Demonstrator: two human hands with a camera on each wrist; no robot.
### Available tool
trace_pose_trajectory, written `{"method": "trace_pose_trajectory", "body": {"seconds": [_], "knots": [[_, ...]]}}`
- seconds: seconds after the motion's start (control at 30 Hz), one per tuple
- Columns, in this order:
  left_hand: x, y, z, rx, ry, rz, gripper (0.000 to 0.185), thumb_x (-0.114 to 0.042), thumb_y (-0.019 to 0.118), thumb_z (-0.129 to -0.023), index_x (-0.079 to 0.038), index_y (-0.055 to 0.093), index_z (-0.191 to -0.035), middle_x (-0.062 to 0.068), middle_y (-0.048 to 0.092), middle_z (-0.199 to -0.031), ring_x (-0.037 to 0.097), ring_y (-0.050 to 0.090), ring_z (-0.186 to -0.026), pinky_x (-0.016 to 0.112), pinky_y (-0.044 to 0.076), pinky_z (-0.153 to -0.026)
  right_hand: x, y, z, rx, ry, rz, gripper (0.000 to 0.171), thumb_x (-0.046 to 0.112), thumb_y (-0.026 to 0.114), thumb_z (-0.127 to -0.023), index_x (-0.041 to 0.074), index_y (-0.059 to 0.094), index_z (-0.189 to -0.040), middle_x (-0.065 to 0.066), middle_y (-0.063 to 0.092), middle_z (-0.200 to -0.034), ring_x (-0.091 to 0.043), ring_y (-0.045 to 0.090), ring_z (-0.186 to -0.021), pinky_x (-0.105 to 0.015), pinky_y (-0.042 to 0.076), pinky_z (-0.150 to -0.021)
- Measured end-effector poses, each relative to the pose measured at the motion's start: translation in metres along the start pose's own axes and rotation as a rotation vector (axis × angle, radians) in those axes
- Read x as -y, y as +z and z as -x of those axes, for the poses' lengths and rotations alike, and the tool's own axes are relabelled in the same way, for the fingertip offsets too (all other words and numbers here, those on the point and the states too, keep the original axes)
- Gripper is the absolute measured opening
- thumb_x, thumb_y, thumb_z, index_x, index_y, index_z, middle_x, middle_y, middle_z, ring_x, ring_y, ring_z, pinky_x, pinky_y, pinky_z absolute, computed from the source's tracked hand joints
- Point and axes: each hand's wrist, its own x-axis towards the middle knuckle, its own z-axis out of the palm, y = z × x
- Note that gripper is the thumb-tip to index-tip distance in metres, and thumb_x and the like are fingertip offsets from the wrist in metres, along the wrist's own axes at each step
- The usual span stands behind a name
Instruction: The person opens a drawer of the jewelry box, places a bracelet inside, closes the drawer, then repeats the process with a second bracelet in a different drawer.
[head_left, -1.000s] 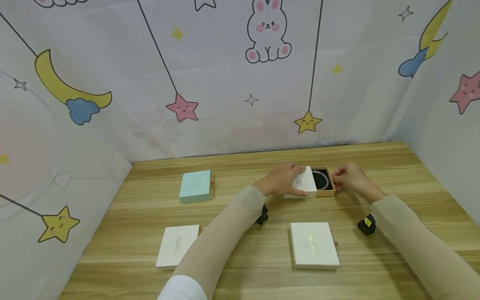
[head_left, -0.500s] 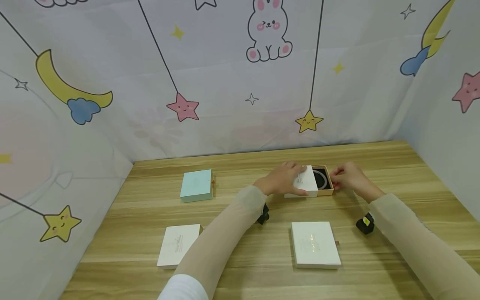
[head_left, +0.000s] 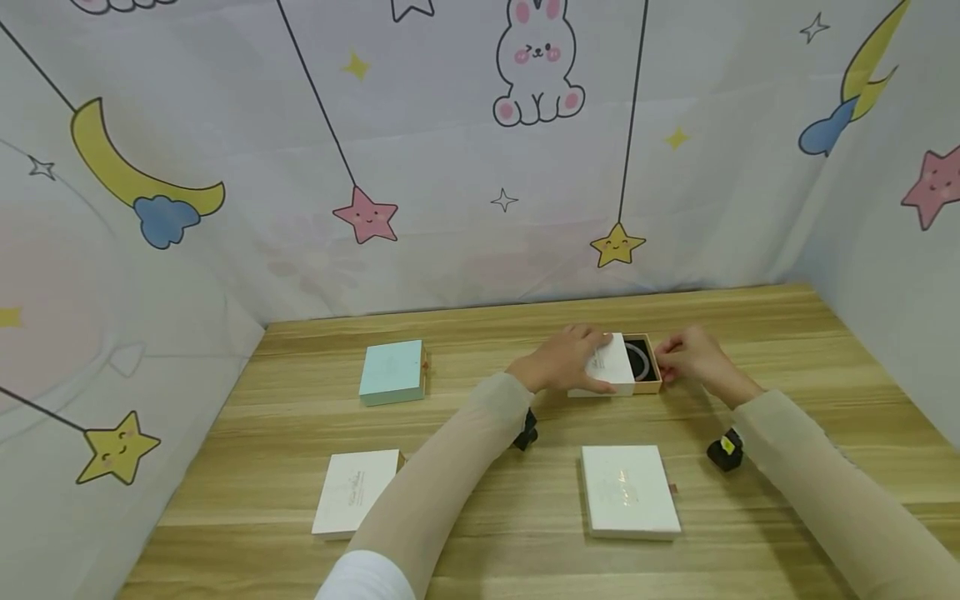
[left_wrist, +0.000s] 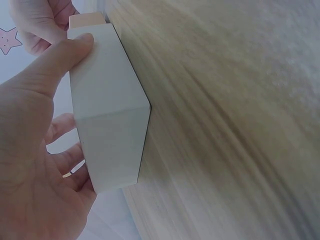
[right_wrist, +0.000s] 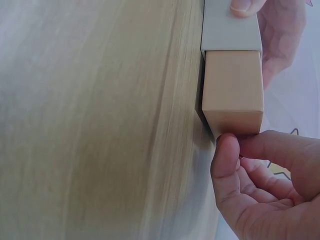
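Left hand (head_left: 561,360) grips the white sleeve (head_left: 609,364); right hand (head_left: 693,356) pinches the tan drawer (head_left: 649,367) — mostly in, a bangle's (head_left: 641,358) width left.

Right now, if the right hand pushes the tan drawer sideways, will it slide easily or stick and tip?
The tan drawer probably slides easily: it sits partly inside the white sleeve, which the left hand holds steady. It looks like stiff card with flat sides, so it should not bend. The ring-shaped bangle inside may shift if pushed fast. The right hand touches the drawer's end.

A staged recording booth: a wooden table (head_left: 480,533) walled on three sides by cartoon-printed fabric backdrop (head_left: 450,150).
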Motion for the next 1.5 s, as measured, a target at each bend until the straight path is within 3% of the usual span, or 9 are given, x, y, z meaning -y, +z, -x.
{"method": "trace_pose_trajectory", "body": {"seconds": [0.3, 0.93, 1.5], "knots": [[-0.001, -0.001, 0.001, -0.005, 0.006, -0.006, 0.090, -0.059, 0.067, -0.088, -0.010, 0.034, -0.156, 0.010, 0.036, -0.155, 0.025, 0.033, -0.142, 0.032, 0.027, -0.114, 0.008, 0.004, -0.001, -0.003, 0.074, 0.073, 0.015, -0.012, 0.056, -0.093, -0.026, 0.059, -0.099, -0.012, 0.065, -0.078, -0.013, 0.063, -0.061, -0.030, 0.057, -0.058], [-0.003, -0.004, 0.003, -0.004, -0.002, -0.007, 0.090, -0.059, 0.068, -0.088, -0.010, 0.033, -0.156, 0.010, 0.037, -0.155, 0.025, 0.034, -0.141, 0.032, 0.028, -0.113, 0.009, 0.009, -0.003, 0.006, 0.044, 0.082, 0.016, -0.011, 0.057, -0.090, -0.025, 0.060, -0.095, -0.008, 0.065, -0.073, -0.011, 0.061, -0.059, -0.027, 0.055, -0.055], [0.000, 0.001, 0.000, -0.003, -0.001, -0.011, 0.091, -0.060, 0.066, -0.089, -0.011, 0.031, -0.157, 0.010, 0.035, -0.156, 0.024, 0.032, -0.142, 0.032, 0.027, -0.114, 0.013, 0.013, -0.004, 0.015, 0.059, 0.086, 0.016, -0.010, 0.058, -0.093, -0.025, 0.060, -0.098, -0.013, 0.066, -0.076, -0.012, 0.062, -0.058, -0.028, 0.055, -0.056]]}}
